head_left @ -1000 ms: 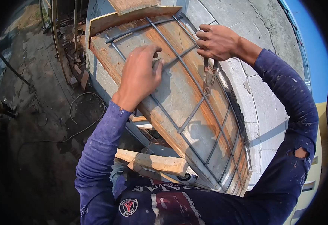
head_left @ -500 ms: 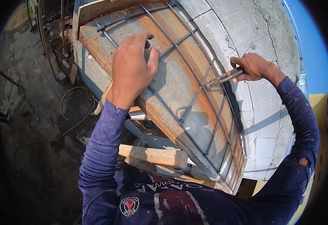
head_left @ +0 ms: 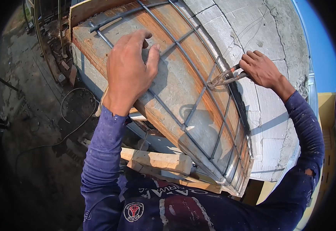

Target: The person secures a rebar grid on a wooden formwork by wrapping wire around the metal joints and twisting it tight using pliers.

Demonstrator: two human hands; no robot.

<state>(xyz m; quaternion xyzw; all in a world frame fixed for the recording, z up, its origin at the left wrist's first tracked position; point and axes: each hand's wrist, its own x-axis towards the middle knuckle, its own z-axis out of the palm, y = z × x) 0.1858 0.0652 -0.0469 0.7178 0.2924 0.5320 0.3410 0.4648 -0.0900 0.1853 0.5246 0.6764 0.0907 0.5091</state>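
Observation:
Fingers wrapped round its handles, my right hand (head_left: 262, 69) grips metal pincers (head_left: 225, 77). The jaws of the pincers are at a crossing of the steel bar grid (head_left: 195, 69), near the middle of the curved formwork. My left hand (head_left: 131, 71) hovers over the left part of the grid, fingers curled and thumb apart, with nothing visible between them. The formwork (head_left: 175, 96) is grey and rust-stained under the bars. Whether wire sits in the pincers' jaws cannot be made out.
Cracked white and grey blocks (head_left: 248, 34) curve along the right of the formwork. A wooden beam (head_left: 156, 161) juts out close to my chest. Far below on the left lie a hose (head_left: 70, 133) and debris on dark ground. A raised board (head_left: 95, 11) edges the top left.
My right hand has moved right and down, turning the pincers from upright to nearly level, with their handles closer together. My left hand has shifted slightly left as the view moved.

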